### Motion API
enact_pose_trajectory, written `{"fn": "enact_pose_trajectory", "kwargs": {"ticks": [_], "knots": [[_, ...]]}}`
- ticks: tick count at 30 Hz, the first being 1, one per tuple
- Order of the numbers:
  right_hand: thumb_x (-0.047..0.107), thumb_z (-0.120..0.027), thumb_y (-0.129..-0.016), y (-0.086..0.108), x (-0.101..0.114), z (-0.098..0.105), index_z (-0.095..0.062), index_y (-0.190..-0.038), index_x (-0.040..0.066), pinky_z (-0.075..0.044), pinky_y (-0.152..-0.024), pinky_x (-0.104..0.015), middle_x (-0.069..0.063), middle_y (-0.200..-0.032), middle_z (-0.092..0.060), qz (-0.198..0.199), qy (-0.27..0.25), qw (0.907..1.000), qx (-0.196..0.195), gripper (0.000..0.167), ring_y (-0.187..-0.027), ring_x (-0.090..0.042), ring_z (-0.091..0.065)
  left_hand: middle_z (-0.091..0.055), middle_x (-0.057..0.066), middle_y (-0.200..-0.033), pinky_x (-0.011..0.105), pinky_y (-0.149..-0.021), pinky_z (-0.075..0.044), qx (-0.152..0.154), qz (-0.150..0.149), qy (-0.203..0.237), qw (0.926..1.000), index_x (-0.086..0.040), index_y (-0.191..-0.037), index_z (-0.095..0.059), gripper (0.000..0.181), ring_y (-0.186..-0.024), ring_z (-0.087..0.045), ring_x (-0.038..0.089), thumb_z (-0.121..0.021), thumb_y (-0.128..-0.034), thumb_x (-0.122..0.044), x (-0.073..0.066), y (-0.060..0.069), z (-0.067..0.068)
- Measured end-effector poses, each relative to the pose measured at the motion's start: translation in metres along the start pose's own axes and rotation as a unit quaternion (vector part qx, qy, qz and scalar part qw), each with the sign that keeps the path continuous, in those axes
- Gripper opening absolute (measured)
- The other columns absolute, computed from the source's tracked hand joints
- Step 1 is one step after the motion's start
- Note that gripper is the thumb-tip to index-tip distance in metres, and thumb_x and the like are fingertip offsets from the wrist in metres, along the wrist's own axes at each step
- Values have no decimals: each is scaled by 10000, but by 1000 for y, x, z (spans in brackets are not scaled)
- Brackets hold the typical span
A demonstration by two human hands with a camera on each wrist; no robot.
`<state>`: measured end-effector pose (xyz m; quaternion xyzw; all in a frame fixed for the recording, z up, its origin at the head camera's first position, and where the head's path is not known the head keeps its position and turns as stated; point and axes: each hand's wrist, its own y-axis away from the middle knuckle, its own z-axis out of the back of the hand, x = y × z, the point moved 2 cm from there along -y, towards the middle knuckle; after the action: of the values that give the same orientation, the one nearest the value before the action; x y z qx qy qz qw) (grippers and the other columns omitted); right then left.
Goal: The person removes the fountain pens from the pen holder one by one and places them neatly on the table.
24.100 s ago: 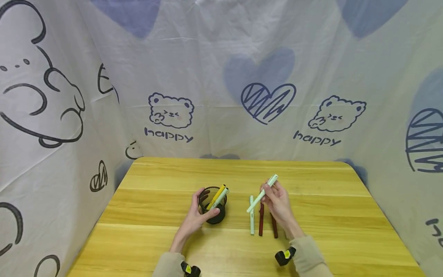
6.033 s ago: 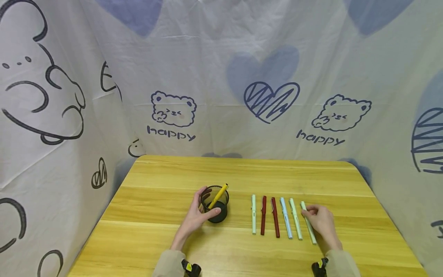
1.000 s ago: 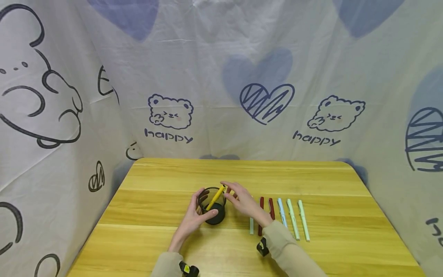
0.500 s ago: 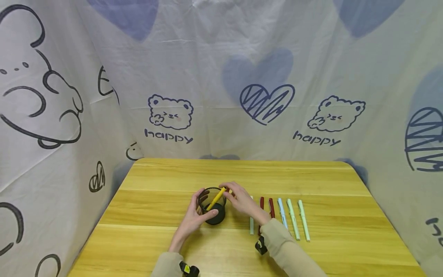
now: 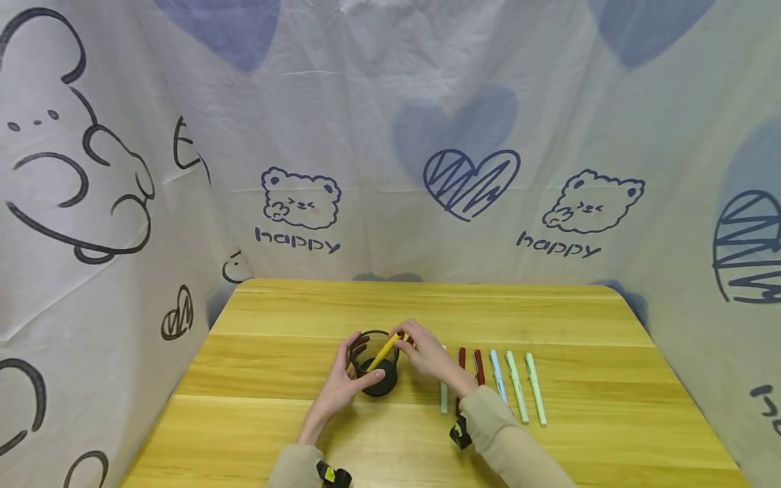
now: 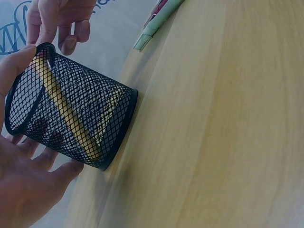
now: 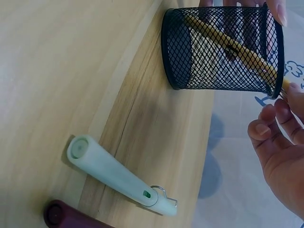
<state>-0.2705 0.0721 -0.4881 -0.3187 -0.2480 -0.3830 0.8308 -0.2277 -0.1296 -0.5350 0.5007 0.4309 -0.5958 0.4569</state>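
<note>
A black mesh pen cup (image 5: pixel 379 383) stands on the table with a single yellow pen (image 5: pixel 382 353) leaning inside it. My left hand (image 5: pixel 343 386) holds the cup round its side, thumb in front and fingers behind. At the rim, my right hand (image 5: pixel 428 354) pinches the upper end of the yellow pen between thumb and fingers. In the left wrist view the yellow pen (image 6: pixel 66 111) shows slantwise through the mesh. The right wrist view shows the right hand (image 7: pixel 282 147) beside the cup's rim, the pen's tip end down at the base.
Right of the cup lies a row of pens: a mint pen (image 5: pixel 444 396) and two dark red pens, partly hidden by my right arm, then a light blue pen (image 5: pixel 497 374) and two pale green pens (image 5: pixel 536 388). A printed cloth (image 5: pixel 390 230) hangs behind the table.
Over the last second my right fingers have closed on the yellow pen's top at the rim. Earlier, a mint pen left the cup and the row of pens on the table grew.
</note>
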Motion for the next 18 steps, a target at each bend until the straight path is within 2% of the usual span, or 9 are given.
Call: {"fn": "enact_pose_trajectory", "kwargs": {"ticks": [7,11,14,18], "knots": [[132,-576,-1015,3,0,-1,-661,-1148,24,-520,-733,-241,-121,-1062,-658,-111,-157,9995,-270,191,-843,-194,-603,-330,96,-1626,688,-1223,-123,-5,-15,14,10000,-172,-1585,-204,908,-1543,-234,359,-783,-885,-196,-1,1,0],[142,-586,-1014,6,1,0,-671,-1135,3,-541,-700,-243,-134,-1034,-681,-186,-524,9970,-544,203,-831,-252,-642,-339,121,-1617,684,-1221,-149,32,-111,19,9999,-128,-1580,-212,902,-1533,-248,375,-783,-883,-173,-1,0,-1],[143,-616,-998,8,2,1,-686,-1121,-2,-530,-658,-221,-149,-983,-696,-440,-973,9913,-771,203,-798,-291,-661,-340,133,-1615,682,-1222,-151,63,-169,17,9998,-89,-1580,-201,904,-1531,-247,383,-777,-887,-167,0,0,-3],[146,-637,-989,10,0,2,-704,-1110,7,-524,-627,-207,-188,-953,-713,-832,-1664,9770,-1044,196,-737,-166,-660,-346,129,-1612,683,-1221,-144,39,-173,6,9998,-80,-1581,-199,908,-1528,-252,383,-777,-888,-174,0,0,-3]]}}
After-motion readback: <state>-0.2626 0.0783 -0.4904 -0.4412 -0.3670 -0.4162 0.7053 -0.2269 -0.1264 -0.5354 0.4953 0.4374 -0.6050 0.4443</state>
